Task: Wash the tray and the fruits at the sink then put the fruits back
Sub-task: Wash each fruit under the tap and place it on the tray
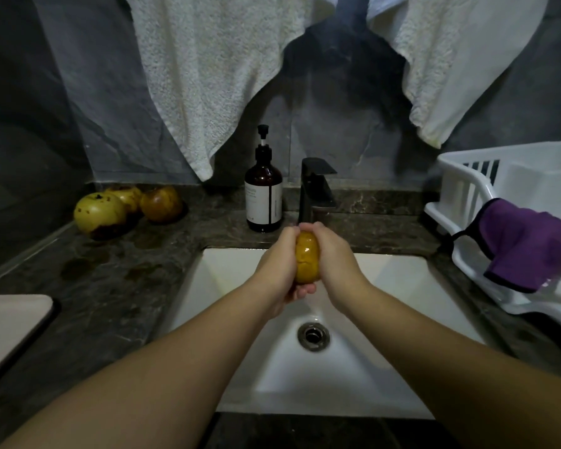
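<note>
Head view, landmark: the white sink (382,286).

Both hands are over the sink, just in front of the black faucet (316,192) at its back edge. The left hand (277,267) and the right hand (334,260) grasp one yellow-brown fruit (306,262) between them, fingers curled round its sides; the left fingertips show under the fruit's lower end. The fruit is held upright, above the basin and clear of the drain (314,336), which lies nearer the person. Whether water runs from the faucet cannot be told; the light is dim.

Left of the sink, on the dark stone counter (110,280), three more fruits (99,213) sit bunched together near the wall, blotched with brown. Wet-looking patches mark the counter between them and the sink. Farther left of the sink, at the picture's edge, is the corner of a pale tray (10,325), flat on the counter.

Behind the sink, just left of the faucet, stands a brown pump bottle (263,199). Right of the sink is a white dish rack (473,189) with a purple cloth (528,244) draped over its near rim. White towels (208,76) hang on the wall above.
</note>
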`<state>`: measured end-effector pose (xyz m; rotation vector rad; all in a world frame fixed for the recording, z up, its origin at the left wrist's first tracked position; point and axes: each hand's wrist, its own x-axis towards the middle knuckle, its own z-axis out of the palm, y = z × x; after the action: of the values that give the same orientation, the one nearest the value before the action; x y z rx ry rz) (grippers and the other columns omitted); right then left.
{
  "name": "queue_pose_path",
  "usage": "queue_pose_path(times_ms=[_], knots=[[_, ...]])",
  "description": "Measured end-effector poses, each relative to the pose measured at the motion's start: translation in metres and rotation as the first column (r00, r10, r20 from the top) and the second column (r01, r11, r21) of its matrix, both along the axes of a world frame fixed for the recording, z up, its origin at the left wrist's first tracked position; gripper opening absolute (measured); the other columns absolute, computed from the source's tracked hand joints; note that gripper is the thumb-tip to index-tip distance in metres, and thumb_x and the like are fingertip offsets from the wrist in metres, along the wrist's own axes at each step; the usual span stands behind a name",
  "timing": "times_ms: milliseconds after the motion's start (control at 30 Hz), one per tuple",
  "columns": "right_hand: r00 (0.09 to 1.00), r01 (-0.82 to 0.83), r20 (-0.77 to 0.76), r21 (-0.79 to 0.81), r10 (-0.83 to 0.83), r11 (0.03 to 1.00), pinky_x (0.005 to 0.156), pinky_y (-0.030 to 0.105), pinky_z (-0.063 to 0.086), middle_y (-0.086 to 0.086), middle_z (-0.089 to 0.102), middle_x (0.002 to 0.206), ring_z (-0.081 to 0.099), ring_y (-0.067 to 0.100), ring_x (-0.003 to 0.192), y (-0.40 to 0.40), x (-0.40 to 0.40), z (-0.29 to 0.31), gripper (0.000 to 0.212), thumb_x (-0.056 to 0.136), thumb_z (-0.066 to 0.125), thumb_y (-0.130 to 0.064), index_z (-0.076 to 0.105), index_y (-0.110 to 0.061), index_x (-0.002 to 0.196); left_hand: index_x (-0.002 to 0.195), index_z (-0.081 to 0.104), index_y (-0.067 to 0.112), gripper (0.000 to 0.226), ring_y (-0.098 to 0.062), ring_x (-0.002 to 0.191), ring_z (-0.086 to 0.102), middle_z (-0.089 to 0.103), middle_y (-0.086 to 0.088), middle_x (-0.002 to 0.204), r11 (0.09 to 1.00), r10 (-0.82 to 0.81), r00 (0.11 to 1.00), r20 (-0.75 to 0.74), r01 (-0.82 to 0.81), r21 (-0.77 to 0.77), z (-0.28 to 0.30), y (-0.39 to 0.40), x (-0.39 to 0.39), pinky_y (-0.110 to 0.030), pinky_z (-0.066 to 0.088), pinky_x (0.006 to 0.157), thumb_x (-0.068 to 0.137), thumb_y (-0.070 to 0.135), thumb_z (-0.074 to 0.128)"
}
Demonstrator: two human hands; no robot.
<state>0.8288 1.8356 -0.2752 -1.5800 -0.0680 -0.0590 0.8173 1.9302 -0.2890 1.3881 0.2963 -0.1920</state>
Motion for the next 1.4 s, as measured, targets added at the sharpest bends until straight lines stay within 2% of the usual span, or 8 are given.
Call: queue_pose_path(times_ms=[233, 700, 833, 967, 1067, 1167, 1267, 1400], knots=[[0.998, 0.03, -0.045, -0.019, -0.031, 0.999, 0.085, 0.047, 0.059, 0.002, 0.07, 0.099, 0.068, 0.026, 0.096, 0.001, 0.002, 0.001, 0.026, 0.098, 0.049, -0.042, 0.073, -0.037, 0.089, 0.111, 0.068, 0.024, 0.062, -0.018, 0.049, 0.064, 0.07, -0.009, 0.065, 0.999, -0.007, 1.0, -0.021, 0.007, -0.046, 0.001, 0.001, -0.002, -0.022, 0.045, 0.044, 0.086, 0.077, 0.047], [0.998, 0.059, -0.027, -0.017, -0.06, 0.998, 0.088, 0.046, 0.057, 0.001, 0.068, 0.111, 0.064, 0.025, 0.102, 0.002, 0.001, 0.002, 0.037, 0.097, 0.047, -0.034, 0.074, -0.051, 0.077, 0.109, 0.066, 0.02, 0.057, -0.018, 0.053, 0.067, 0.071, -0.007, 0.065, 0.999, -0.005, 0.999, -0.048, 0.003, -0.038, 0.003, -0.005, -0.006, -0.022, 0.05, 0.049, 0.094, 0.071, 0.045], [0.982, 0.15, 0.134, -0.144, -0.131, 0.978, 0.077, 0.028, 0.05, -0.01, 0.068, 0.105, 0.062, 0.01, 0.097, 0.007, -0.003, -0.003, 0.029, 0.092, 0.043, -0.043, 0.071, -0.041, 0.096, 0.11, 0.068, 0.019, 0.061, -0.017, 0.061, 0.067, 0.069, -0.005, 0.071, 0.997, 0.006, 0.998, -0.055, -0.01, -0.082, 0.0, -0.004, -0.006, -0.029, 0.056, 0.062, 0.094, 0.072, 0.042], [0.974, 0.062, -0.219, 0.0, -0.06, 0.998, 0.071, 0.035, 0.052, 0.009, 0.069, 0.094, 0.067, 0.027, 0.089, -0.001, 0.007, 0.0, 0.029, 0.1, 0.051, -0.043, 0.069, -0.022, 0.095, 0.109, 0.065, 0.023, 0.053, -0.02, 0.054, 0.069, 0.073, -0.008, 0.067, 0.999, 0.039, 0.999, -0.016, -0.04, -0.021, 0.005, -0.002, -0.006, -0.026, 0.054, 0.052, 0.095, 0.071, 0.046], [0.996, 0.073, 0.075, -0.305, -0.052, 0.95, 0.07, 0.028, 0.047, -0.008, 0.066, 0.096, 0.064, 0.013, 0.091, 0.006, 0.005, -0.011, 0.028, 0.098, 0.043, -0.046, 0.066, -0.033, 0.107, 0.112, 0.068, 0.02, 0.057, -0.018, 0.061, 0.068, 0.075, -0.012, 0.081, 0.998, 0.048, 0.998, -0.042, -0.049, -0.026, 0.005, -0.002, -0.007, -0.028, 0.055, 0.06, 0.096, 0.068, 0.043], [0.998, 0.035, 0.059, -0.164, -0.025, 0.986, 0.089, 0.038, 0.055, -0.003, 0.073, 0.102, 0.067, 0.019, 0.099, -0.001, 0.006, 0.0, 0.026, 0.098, 0.052, -0.037, 0.077, -0.032, 0.096, 0.115, 0.067, 0.02, 0.064, -0.018, 0.057, 0.067, 0.073, -0.007, 0.069, 1.0, -0.015, 0.999, -0.049, 0.016, 0.017, 0.003, -0.005, -0.008, -0.026, 0.052, 0.054, 0.095, 0.076, 0.04], [0.948, -0.03, -0.313, 0.102, 0.061, 0.994, 0.096, 0.052, 0.055, 0.015, 0.07, 0.112, 0.068, 0.033, 0.103, -0.001, 0.003, 0.002, 0.033, 0.1, 0.054, -0.048, 0.069, -0.022, 0.114, 0.109, 0.065, 0.024, 0.053, -0.021, 0.063, 0.074, 0.077, -0.007, 0.074, 0.998, 0.051, 0.998, -0.024, -0.052, -0.025, 0.004, -0.003, -0.007, -0.035, 0.061, 0.068, 0.097, 0.072, 0.045], [0.996, -0.084, -0.055, -0.249, 0.072, 0.965, 0.097, 0.04, 0.049, 0.001, 0.054, 0.132, 0.057, 0.023, 0.117, 0.01, -0.003, -0.013, 0.054, 0.1, 0.05, -0.054, 0.039, -0.035, 0.149, 0.125, 0.064, 0.019, 0.058, -0.025, 0.096, 0.076, 0.076, -0.012, 0.113, 0.938, 0.096, 0.992, -0.076, -0.116, -0.327, 0.009, 0.0, -0.008, -0.035, 0.064, 0.065, 0.099, 0.069, 0.048]])
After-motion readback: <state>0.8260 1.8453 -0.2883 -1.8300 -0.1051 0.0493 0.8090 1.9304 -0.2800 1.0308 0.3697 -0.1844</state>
